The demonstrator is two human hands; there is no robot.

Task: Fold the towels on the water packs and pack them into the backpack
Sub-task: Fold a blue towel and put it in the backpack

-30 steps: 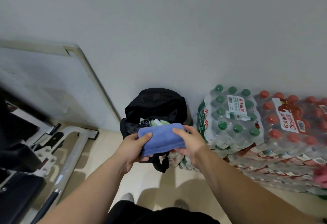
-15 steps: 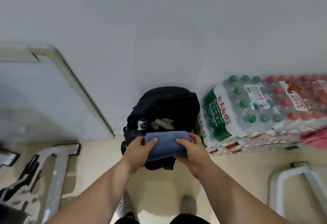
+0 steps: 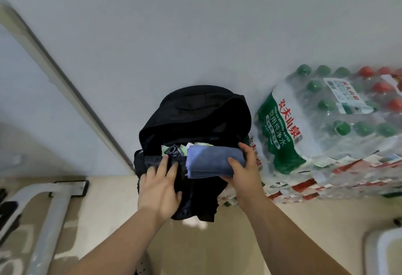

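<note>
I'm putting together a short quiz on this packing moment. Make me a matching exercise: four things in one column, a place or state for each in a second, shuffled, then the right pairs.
Things:
1. left hand
2. right hand
3. backpack
4. water pack

Places or states:
a. beside the backpack, to its right in view
b. grips the folded blue towel
c. open at the top, items inside
d. rests straight fingers on the backpack's front

Pairs: 1-d, 2-b, 3-c, 4-a
</note>
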